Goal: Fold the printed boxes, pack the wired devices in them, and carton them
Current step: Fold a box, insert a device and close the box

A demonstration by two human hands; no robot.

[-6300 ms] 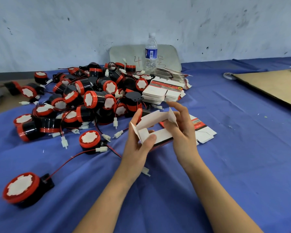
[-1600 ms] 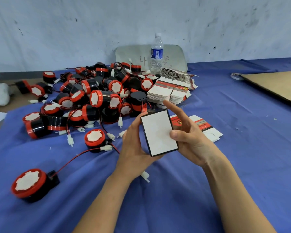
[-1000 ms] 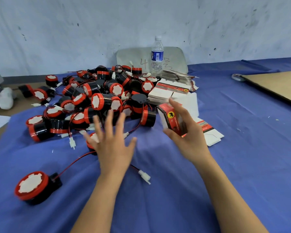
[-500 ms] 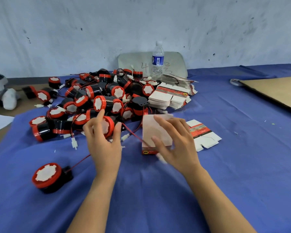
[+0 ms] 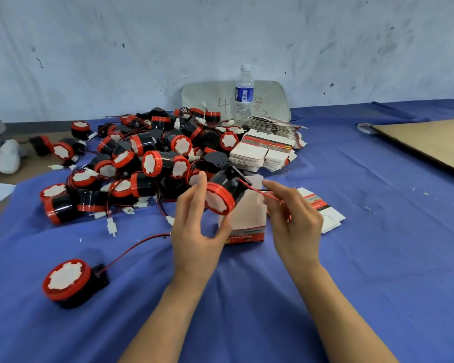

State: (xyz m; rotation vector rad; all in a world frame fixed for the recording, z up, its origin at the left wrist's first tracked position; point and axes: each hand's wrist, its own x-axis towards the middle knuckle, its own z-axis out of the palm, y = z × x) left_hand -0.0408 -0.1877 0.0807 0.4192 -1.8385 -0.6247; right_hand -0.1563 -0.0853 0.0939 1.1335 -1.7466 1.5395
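My left hand (image 5: 194,231) holds a black device with a red rim and white face (image 5: 222,196), lifted above the blue cloth. Its red wire (image 5: 257,191) runs right into my right hand (image 5: 294,221), which pinches it between the fingers. Just behind and below the device stands a folded printed box (image 5: 247,221), white with a red and black band at its base, upright on the cloth with its top flap open. A big pile of the same wired devices (image 5: 147,163) lies to the left. Flat unfolded boxes (image 5: 262,153) are stacked behind.
One loose device (image 5: 68,281) lies at the near left, its red wire trailing toward my left hand. A flat box blank (image 5: 323,210) lies right of the folded box. A water bottle (image 5: 243,94) stands by the wall. Brown cardboard (image 5: 430,142) lies at the far right.
My right hand let go of the folded box, now standing on the cloth, and took the wire. My left hand lifted a device from the pile up over the box.
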